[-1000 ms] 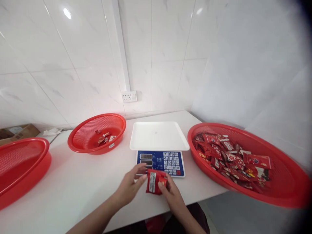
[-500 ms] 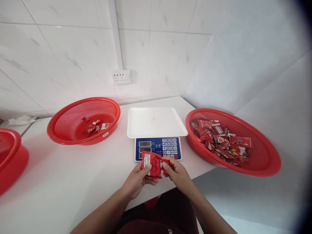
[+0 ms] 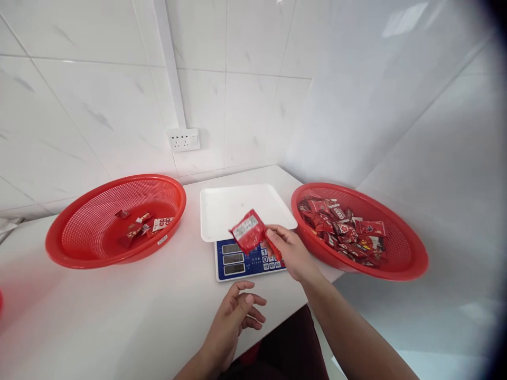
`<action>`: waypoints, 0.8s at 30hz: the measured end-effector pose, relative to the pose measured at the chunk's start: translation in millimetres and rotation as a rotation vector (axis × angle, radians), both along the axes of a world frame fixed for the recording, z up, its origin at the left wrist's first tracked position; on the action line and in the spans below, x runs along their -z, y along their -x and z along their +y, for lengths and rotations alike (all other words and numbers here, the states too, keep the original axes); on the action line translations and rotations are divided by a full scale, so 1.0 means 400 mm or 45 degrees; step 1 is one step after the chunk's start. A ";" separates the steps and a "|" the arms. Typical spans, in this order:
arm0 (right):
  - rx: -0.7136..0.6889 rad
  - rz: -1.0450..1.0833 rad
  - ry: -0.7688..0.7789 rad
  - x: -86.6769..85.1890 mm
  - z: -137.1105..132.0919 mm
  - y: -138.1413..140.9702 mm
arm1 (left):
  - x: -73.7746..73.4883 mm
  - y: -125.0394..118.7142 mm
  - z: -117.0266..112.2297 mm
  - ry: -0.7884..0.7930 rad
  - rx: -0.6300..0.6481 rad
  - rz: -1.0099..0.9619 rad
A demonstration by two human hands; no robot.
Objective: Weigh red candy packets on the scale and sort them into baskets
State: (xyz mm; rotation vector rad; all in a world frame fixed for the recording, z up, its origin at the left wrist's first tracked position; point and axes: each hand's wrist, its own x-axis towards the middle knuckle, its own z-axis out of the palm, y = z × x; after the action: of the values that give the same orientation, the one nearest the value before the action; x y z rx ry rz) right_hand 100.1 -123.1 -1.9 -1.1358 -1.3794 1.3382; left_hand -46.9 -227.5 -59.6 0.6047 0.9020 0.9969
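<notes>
My right hand pinches a red snack packet by its edge and holds it over the front of a digital scale. A narrow red piece shows between the packet and my fingers; I cannot tell whether it is a second packet. A white label faces up on the packet. Lower down, my left hand hovers over the table edge with fingers apart and nothing in them. The scale's white pan bears no packets, and the packet covers part of its blue keypad.
On the right, a red basket holds a heap of small snack packets. Another red basket at the left has several packets in it. A wall socket sits behind the white table.
My left hand has let go of the red packet and dropped back, opening. My right hand now has the packet and has moved up towards the scale pan. The view has shifted.
</notes>
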 end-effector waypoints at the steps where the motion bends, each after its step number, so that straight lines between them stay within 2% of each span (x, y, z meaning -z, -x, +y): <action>1: 0.009 0.036 0.025 -0.001 0.008 0.002 | -0.003 0.000 -0.001 -0.006 0.031 0.003; 7: -0.218 -0.076 0.170 0.021 -0.015 -0.003 | 0.000 -0.004 -0.010 -0.095 0.202 0.063; 11: -0.239 -0.102 0.135 0.013 -0.026 -0.025 | 0.013 -0.010 -0.013 -0.127 0.298 0.085; 14: -0.156 -0.209 -0.015 0.001 0.002 -0.044 | 0.015 -0.016 -0.014 -0.119 0.322 0.107; 19: 0.185 -0.698 -0.413 -0.002 0.088 -0.053 | 0.017 -0.022 -0.014 -0.107 0.326 0.168; 24: 0.044 -0.911 -0.492 -0.008 0.126 -0.038 | 0.028 -0.024 -0.013 -0.113 0.346 0.199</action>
State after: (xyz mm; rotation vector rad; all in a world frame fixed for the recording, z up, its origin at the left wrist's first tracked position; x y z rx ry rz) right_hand 115.3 -72.6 1.2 -1.4140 -2.0017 0.5927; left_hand -37.3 -232.7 -70.8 0.8655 0.8879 0.7550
